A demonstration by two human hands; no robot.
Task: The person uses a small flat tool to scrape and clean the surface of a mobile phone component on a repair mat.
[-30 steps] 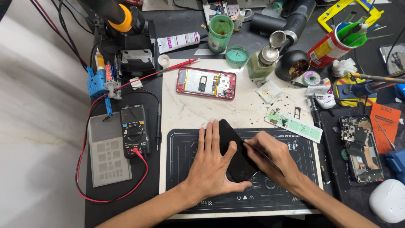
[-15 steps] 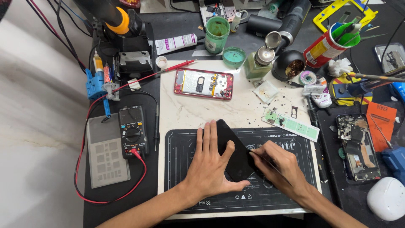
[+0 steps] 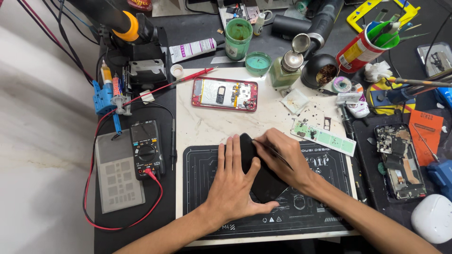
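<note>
Both forearms are seen bare, with no sleeves. No rings, watch or gloves are worn on the left hand [image 3: 233,188] or right hand [image 3: 282,157].
</note>
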